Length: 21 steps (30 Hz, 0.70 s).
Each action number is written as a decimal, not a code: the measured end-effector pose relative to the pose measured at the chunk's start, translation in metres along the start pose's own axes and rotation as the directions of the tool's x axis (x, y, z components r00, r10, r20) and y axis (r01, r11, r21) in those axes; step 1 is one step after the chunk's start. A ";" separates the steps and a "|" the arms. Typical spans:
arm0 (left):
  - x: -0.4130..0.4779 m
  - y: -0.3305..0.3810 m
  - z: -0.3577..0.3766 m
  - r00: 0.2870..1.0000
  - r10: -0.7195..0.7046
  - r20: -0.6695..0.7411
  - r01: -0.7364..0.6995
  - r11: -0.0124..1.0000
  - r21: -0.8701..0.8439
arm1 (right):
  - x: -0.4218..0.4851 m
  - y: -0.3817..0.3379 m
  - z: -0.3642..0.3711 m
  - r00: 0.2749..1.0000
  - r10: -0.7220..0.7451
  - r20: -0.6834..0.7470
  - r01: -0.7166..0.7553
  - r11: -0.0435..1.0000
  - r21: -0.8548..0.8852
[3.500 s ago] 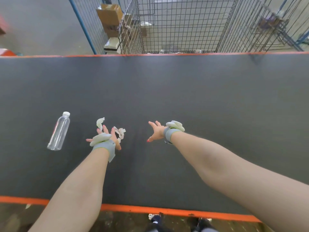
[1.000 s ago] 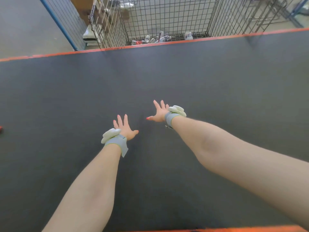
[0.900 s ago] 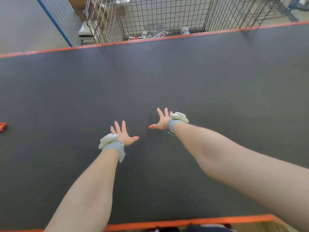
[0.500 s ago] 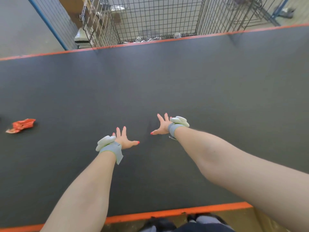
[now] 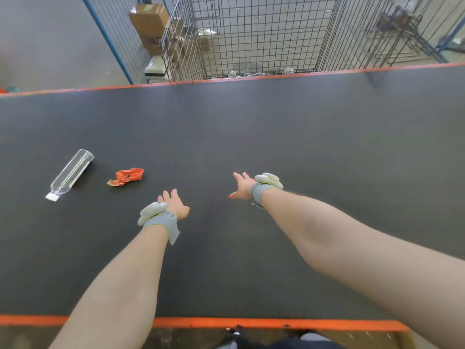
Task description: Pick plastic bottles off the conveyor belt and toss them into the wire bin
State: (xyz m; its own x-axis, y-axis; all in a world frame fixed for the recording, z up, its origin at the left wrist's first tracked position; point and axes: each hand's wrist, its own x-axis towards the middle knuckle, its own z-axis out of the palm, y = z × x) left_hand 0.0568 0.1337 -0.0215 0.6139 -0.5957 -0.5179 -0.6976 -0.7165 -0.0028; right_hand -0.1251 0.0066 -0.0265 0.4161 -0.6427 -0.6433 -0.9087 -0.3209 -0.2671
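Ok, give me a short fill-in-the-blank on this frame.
1. The left hand and right hand both hold ___.
2. The clear plastic bottle on the conveyor belt has a ___ cap.
3. The crumpled red wrapper lies between the bottle and the ___ hand.
Missing words: nothing; white; left.

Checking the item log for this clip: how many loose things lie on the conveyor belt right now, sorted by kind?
Clear plastic bottle: 1
Crumpled red wrapper: 1
Total: 2
What lies in the wire bin is too small to count and is left out.
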 end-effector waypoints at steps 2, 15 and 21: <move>-0.001 -0.010 -0.001 1.000 -0.023 -0.003 0.023 1.000 0.008 | 0.001 -0.009 0.002 1.000 0.007 0.007 -0.007 1.000 -0.014; 0.022 -0.056 -0.023 0.990 -0.132 -0.057 0.123 0.983 -0.136 | 0.013 -0.083 -0.009 0.990 -0.138 0.036 0.136 0.990 0.046; 0.041 -0.068 -0.029 0.987 -0.155 -0.048 0.147 0.979 -0.139 | 0.025 -0.113 -0.014 0.986 -0.163 0.036 0.158 0.980 0.125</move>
State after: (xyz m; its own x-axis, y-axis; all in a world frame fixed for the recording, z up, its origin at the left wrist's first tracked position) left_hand 0.1403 0.1477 -0.0173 0.7317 -0.4940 -0.4697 -0.5415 -0.8398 0.0398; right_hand -0.0117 0.0168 -0.0025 0.5573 -0.5562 -0.6165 -0.8289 -0.3283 -0.4530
